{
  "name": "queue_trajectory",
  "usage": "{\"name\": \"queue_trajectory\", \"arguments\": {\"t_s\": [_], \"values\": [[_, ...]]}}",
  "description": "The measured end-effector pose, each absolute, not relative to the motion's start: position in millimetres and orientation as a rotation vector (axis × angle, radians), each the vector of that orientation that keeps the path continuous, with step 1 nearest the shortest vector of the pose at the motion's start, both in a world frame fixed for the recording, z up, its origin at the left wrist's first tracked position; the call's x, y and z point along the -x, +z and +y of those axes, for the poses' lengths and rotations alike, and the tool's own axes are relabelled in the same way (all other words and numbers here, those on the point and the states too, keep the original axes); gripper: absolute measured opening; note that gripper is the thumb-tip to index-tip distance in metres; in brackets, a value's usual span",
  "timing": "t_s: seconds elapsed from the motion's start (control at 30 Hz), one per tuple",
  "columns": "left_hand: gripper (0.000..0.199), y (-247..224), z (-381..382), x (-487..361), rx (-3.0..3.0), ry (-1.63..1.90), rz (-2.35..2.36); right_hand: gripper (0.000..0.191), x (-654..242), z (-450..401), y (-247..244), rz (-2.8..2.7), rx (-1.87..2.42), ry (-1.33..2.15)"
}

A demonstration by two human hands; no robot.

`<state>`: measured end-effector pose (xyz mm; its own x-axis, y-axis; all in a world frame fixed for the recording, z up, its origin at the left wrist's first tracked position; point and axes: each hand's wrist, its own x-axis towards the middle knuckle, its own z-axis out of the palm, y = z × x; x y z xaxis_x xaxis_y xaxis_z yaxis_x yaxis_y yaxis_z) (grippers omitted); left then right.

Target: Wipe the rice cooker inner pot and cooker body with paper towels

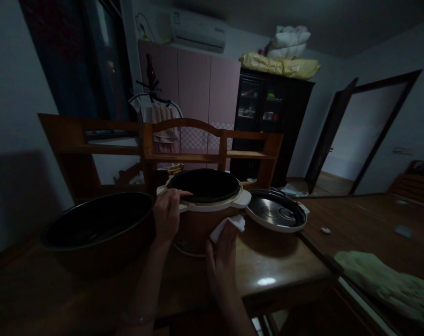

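Note:
An electric cooker body (194,228) with a pale rim and a dark inside stands on the wooden table, its top uncovered. My left hand (166,212) grips the pale rim at the near left, the index finger stretched over the opening. A folded white wipe (229,226) is in my right hand (224,256), which presses it to the cooker's outer side, below the right handle. To the left sits a wide dark inner pot (100,224). The cooker's lid (277,210) lies at the right with its metal inside facing up.
The table (268,266) has a wooden shelf frame (184,156) along its back. Pale green cloth (387,284) lies beyond the right edge. Farther off are pink wardrobe doors (194,93), a dark cabinet (278,126) and an open door (333,135).

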<state>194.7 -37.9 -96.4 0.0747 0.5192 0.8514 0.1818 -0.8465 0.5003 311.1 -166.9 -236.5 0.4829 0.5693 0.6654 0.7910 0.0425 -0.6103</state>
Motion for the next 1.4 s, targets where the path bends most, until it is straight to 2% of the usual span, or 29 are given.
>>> {"name": "queue_trajectory", "arguments": {"t_s": [0.2, 0.43, 0.57, 0.7, 0.8, 1.17, 1.4], "values": [[0.049, -94.7, -40.3, -194.9, -2.080, 1.837, 0.713, 0.078, -322.6, -167.4, -201.5, -1.058, 1.584, -0.086], [0.050, -95.6, -40.0, -195.9, -2.085, 1.853, 0.725, 0.079, -291.5, -162.9, -235.7, -1.281, 1.653, -0.379], [0.050, -96.1, -39.0, -195.6, -2.092, 1.845, 0.728, 0.074, -284.7, -158.7, -231.3, -1.343, 1.669, -0.512], [0.050, -96.0, -38.7, -195.8, -2.093, 1.840, 0.731, 0.063, -284.0, -160.4, -208.9, -1.412, 1.677, -0.529], [0.049, -95.9, -38.8, -196.0, -2.089, 1.847, 0.726, 0.062, -283.3, -162.4, -202.4, -1.507, 1.677, -0.556], [0.048, -93.8, -42.2, -194.0, -2.095, 1.811, 0.723, 0.060, -287.4, -171.8, -237.1, -1.432, 1.713, -0.574], [0.050, -92.8, -42.5, -194.3, -2.096, 1.815, 0.735, 0.069, -295.0, -165.0, -238.4, -1.359, 1.673, -0.531]]}}
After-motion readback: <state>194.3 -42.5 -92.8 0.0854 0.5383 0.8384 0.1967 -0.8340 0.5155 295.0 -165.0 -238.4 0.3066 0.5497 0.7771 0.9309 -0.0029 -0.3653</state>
